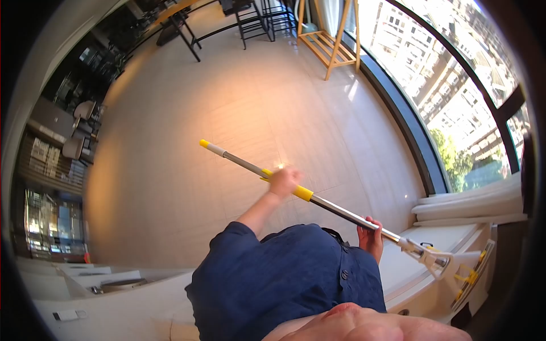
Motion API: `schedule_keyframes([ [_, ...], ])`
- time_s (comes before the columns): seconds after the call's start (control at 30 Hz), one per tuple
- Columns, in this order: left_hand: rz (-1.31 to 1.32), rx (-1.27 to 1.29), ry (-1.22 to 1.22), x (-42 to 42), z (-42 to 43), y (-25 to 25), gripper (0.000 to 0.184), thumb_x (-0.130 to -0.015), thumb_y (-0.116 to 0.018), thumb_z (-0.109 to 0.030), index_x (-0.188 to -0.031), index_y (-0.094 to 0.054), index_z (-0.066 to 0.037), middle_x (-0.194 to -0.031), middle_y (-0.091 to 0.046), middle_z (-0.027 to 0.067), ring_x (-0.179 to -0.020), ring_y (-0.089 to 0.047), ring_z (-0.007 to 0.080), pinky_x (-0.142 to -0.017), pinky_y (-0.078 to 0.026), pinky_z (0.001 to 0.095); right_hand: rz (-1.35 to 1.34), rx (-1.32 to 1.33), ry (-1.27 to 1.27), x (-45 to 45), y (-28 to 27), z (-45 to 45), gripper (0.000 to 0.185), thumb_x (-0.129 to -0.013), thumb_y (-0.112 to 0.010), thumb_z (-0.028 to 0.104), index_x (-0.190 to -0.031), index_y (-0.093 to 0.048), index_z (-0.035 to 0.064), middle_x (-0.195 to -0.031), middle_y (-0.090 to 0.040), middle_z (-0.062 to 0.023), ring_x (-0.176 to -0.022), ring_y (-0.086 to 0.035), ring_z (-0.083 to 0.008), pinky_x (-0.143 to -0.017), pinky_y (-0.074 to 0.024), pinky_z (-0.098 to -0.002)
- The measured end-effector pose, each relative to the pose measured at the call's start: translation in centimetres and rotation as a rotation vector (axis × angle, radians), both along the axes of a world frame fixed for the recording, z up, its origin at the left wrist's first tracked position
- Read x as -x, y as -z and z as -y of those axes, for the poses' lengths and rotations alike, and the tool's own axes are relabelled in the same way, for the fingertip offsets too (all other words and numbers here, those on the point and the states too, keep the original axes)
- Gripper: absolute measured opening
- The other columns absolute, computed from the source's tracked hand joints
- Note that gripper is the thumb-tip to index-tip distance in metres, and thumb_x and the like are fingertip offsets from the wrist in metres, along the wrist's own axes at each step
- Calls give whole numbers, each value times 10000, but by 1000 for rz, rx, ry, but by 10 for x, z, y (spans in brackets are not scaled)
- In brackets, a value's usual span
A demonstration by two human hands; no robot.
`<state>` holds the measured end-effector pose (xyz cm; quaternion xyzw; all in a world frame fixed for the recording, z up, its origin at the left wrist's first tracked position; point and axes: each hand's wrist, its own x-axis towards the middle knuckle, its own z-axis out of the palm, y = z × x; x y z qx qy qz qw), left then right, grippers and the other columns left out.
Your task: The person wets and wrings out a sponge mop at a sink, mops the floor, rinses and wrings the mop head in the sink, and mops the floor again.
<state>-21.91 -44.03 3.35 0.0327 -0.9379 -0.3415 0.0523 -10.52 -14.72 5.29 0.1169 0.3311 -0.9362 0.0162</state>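
A long mop [341, 211] with a silver pole slants across the view in front of my dark blue shirt. My left hand [284, 182], slightly blurred, is closed around the pole at the yellow grip in its middle. Lower down, my right hand [371, 237] has its fingers wrapped about the metal pole near the head end. The white and yellow mop head [467, 275] is raised at the right, its frame tilted. At the far left end, the handle's yellow tip [203, 143] points over the floor.
Pale tiles cover the floor [187, 187]. A wooden rack [327, 48] stands by the large window [455, 85]; dark stools [253, 25] and a table [173, 11] are at the back. A white cabinet [432, 238] lies at right, a white counter [125, 307] at lower left.
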Motion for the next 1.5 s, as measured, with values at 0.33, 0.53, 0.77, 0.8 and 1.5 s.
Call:
schedule_keyframes([
  [0.33, -270, -19, -1237, -193, 178, 2, 356, -665, -601, -183, -1004, -514, -116, -1041, -431, 136, -962, -421, 283, -837, -335, 341, 377, 215, -203, 103, 45, -5, 188, -789, -458, 203, -640, -423, 94, -594, -469, -35, -689, -480, -202, -732, -396, -369],
  [0.53, -912, 68, -1523, -274, 176, -95, 752, -661, -592, -49, -1259, -136, -69, -1196, -298, 175, -976, -450, 262, -797, -383, 305, 892, 171, -453, 127, 117, 91, 177, -757, -465, 158, -603, -417, 84, -528, -456, -34, -575, -483, -189, -688, -413, -347],
  [0.77, -1383, -628, -1283, -328, 207, -203, 595, -733, -508, -150, -1237, -197, -91, -907, -495, 130, -676, -533, 187, -628, -414, 308, 1034, -86, -712, 110, 175, 250, 197, -745, -461, 95, -550, -429, 94, -476, -459, 7, -507, -486, -143, -551, -436, -317],
  [0.8, -1316, -648, -1130, -344, 215, -206, 562, -747, -484, -173, -1232, -212, -96, -786, -473, 88, -601, -486, 155, -581, -398, 300, 1028, -78, -719, 106, 190, 272, 196, -737, -457, 98, -545, -424, 104, -463, -450, 20, -473, -476, -131, -532, -433, -309],
  [1.5, -731, -921, -280, -309, 572, -113, 322, -675, -609, -81, -951, -457, -16, -736, -509, 72, -681, -516, 176, -701, -430, 316, 1112, -322, -679, 11, 238, 738, 268, -741, -495, 193, -927, -427, 12, -847, -526, -144, -745, -549, -289, -670, -477, -384],
])
